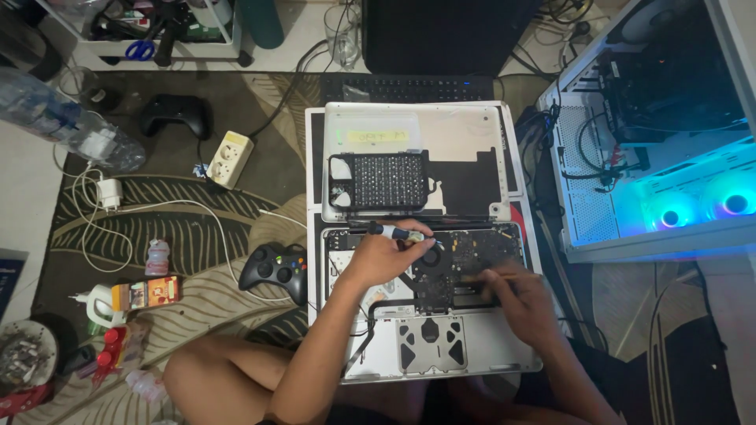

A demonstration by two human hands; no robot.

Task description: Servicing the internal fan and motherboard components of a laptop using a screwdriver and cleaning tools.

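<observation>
A small orange carton [150, 293] lies on the patterned rug [197, 228] at the left, its long side running left to right, and a pale yellow label [376, 136] sits on the laptop's detached bottom cover [465, 130]. The opened laptop [441, 346] lies before the person. The left hand [383, 253] is clamped round a screwdriver [398, 231], whose long axis runs left to right over the board. The right hand [516, 297] pinches a thin brush [504, 275], lying roughly level and pointing left. Two game controllers lie on the rug: one [175, 115] up top, one [273, 267] beside the laptop.
</observation>
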